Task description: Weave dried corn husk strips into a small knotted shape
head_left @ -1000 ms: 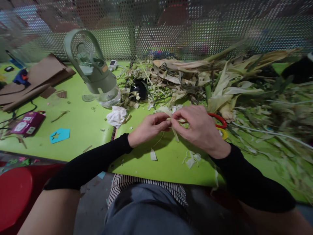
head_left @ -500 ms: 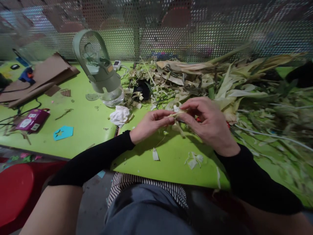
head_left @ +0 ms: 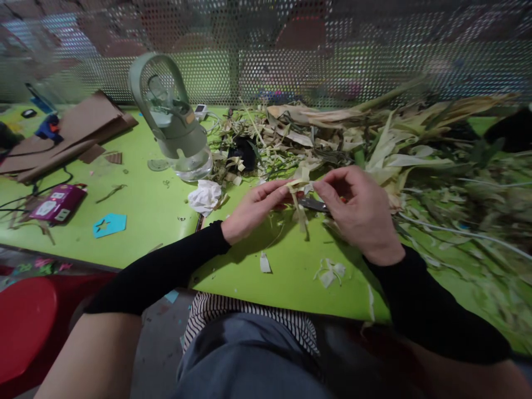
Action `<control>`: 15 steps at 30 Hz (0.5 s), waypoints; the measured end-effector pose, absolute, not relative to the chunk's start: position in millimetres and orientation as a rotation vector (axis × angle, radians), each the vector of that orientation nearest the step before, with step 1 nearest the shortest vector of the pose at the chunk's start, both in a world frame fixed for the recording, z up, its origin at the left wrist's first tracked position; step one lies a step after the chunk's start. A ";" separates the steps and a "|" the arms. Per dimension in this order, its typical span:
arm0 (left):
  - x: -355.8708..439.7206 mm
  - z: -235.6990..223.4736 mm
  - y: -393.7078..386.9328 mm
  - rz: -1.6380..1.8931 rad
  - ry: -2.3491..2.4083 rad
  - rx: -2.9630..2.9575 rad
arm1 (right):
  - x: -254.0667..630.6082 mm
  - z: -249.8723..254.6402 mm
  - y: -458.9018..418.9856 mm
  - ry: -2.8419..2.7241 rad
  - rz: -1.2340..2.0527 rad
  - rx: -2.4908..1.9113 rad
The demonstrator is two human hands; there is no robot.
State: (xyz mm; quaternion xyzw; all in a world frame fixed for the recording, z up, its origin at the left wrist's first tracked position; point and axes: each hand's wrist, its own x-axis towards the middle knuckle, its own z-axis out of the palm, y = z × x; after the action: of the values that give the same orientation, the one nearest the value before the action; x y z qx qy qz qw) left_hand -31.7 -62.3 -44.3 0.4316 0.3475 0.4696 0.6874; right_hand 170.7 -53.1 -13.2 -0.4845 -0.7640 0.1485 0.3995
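Note:
A pale corn husk strip [head_left: 300,213] is pinched between the thumb and fingers of my left hand [head_left: 260,208], its loose end hanging down over the table. Close to its right end, the thumb and forefinger of my right hand [head_left: 359,213] come together in a pinch; their tips partly hide the strip there. A pair of scissors [head_left: 313,205] lies under my right hand, its dark blades pointing left and a bit of red handle showing behind the fingers. Small husk scraps [head_left: 330,272] and a single pale scrap [head_left: 265,263] lie in front of my hands.
A pile of husk shreds [head_left: 282,138] and large corn husks [head_left: 399,149] spreads behind and right. A green-lidded water bottle [head_left: 178,138] stands by crumpled tissue [head_left: 205,197]. Leftward are a purple box [head_left: 58,202], blue paper [head_left: 110,225] and cardboard [head_left: 78,127]. A white cable [head_left: 465,235] crosses right.
My hands have drawn slightly apart. The husk strip now hangs down longer from my left fingers, and the scissor blades have come into sight beneath my right hand.

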 end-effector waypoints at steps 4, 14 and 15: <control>-28.3 -44.1 -63.2 1.023 0.759 0.993 | 166.2 -25.9 -49.4 -1.905 0.896 -1.254; -25.4 -49.5 -69.6 0.981 0.864 1.159 | 154.0 -43.7 -53.9 -1.489 1.184 -1.137; -26.3 -49.5 -69.1 0.975 0.891 1.229 | 154.3 -44.2 -53.2 -1.505 1.149 -1.134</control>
State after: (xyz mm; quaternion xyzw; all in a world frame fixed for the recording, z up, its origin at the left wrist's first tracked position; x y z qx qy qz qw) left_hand -26.3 -69.1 -49.5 0.5346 0.3875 0.4240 0.6199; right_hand 154.3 -53.2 -44.2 -0.4586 -0.6090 0.4648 0.4504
